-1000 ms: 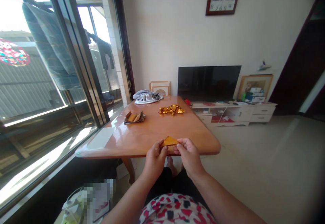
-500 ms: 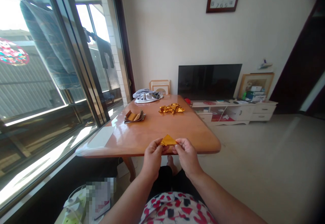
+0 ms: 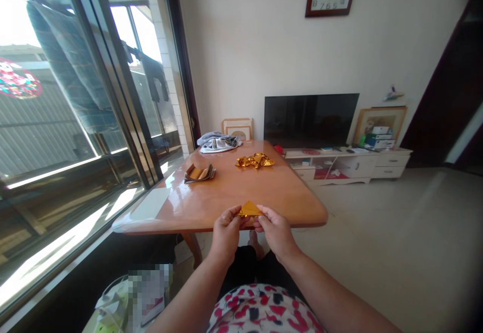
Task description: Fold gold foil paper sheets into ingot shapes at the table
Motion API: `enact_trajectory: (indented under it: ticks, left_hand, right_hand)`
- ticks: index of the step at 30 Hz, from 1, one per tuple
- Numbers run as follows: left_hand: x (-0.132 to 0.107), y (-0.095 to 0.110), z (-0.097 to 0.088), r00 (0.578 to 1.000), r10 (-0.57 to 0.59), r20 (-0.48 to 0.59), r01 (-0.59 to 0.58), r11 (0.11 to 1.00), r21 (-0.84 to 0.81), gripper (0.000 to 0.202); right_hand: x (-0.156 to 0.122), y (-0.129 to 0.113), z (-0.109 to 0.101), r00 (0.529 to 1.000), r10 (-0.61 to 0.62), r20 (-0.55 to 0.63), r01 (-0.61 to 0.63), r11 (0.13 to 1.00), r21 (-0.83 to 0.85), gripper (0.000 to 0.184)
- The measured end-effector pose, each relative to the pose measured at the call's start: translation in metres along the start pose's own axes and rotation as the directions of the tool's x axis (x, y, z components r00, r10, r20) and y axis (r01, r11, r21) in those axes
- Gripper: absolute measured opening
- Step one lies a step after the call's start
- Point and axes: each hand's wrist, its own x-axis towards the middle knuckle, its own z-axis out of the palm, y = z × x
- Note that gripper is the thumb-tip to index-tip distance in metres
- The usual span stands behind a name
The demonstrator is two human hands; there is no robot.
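Note:
A shiny gold paper (image 3: pixel 249 208), folded into a triangle with its point away from me, is held above the table's near edge. My left hand (image 3: pixel 227 225) pinches its left corner, and my right hand (image 3: pixel 274 225) pinches the right one. Thumbs lie on the near side; some fingertips are hidden under the paper. Farther back on the table is a heap of gold folded foil pieces (image 3: pixel 255 160). To the left sits a stack of brownish-gold paper sheets (image 3: pixel 199 172) with curled edges.
The wooden table (image 3: pixel 234 192) stretches away from me. A white sheet (image 3: pixel 151 203) lies at its left edge, and bundled grey-white cloth (image 3: pixel 218 142) at the far end. Beyond stand a television (image 3: pixel 311 121) and a white cabinet (image 3: pixel 362 166). A power strip (image 3: pixel 111 308) is at lower left.
The right hand has shifted slightly at the paper's right corner, and a little more crinkled foil shows along the near edge. The other things stay in place.

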Motion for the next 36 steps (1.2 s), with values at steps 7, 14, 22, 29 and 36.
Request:
enact_trajectory:
  ticks: [7,14,22,29,36]
  left_hand:
    - [0.002,-0.001,0.000,1.000,0.002,0.029,-0.002,1.000,0.003,0.036]
    - [0.004,-0.004,-0.002,0.999,0.033,0.036,-0.034,0.998,0.044,0.036]
    - [0.005,-0.007,-0.004,0.999,0.005,0.036,-0.006,1.000,0.028,0.037]
    - [0.001,-0.002,-0.002,1.000,0.010,0.025,-0.011,0.999,0.041,0.032]
    - [0.003,-0.005,-0.003,0.999,0.006,0.033,-0.007,0.999,0.046,0.033]
  right_hand:
    - [0.000,-0.007,0.000,1.000,-0.025,0.009,0.025,0.998,-0.061,0.047]
    - [-0.002,-0.010,0.001,0.999,-0.041,-0.019,0.039,0.995,-0.091,0.044]
    - [-0.003,-0.008,0.002,0.999,-0.043,-0.020,0.042,0.998,-0.050,0.041]
    - [-0.002,-0.004,0.003,0.998,-0.053,-0.020,0.052,0.997,-0.055,0.041]
    - [-0.002,-0.003,0.002,0.997,-0.072,0.000,0.071,0.993,-0.092,0.042]
